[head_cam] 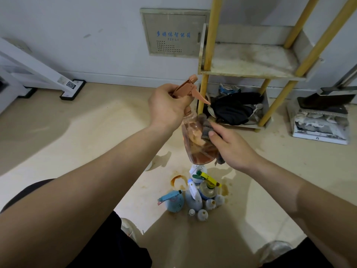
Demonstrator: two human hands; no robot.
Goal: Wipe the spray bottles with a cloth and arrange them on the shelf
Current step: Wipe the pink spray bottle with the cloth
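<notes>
1. The left hand grips the spray bottle at its neck, fingers curled just under the pink trigger. The clear body hangs tilted, below and to the right of this hand.
2. To wipe well, I judge this hand should hold the neck steady and turn the bottle bit by bit. That lets every side meet the cloth, including the base, where brownish residue sits.
3. The grey cloth lies pressed on the bottle's right side, between the bottle and the right hand.
4. The right hand holds the cloth, thumb on its front. The other fingers are mostly hidden behind it. Firm, overlapping strokes from shoulder to base would likely clean best.
5. More bottles stand clustered on the floor, straight below both hands and well apart from them.
6. The shelf stands beyond and to the right of the right hand. Its stained upper board is probably where the bottle goes once clean.
</notes>
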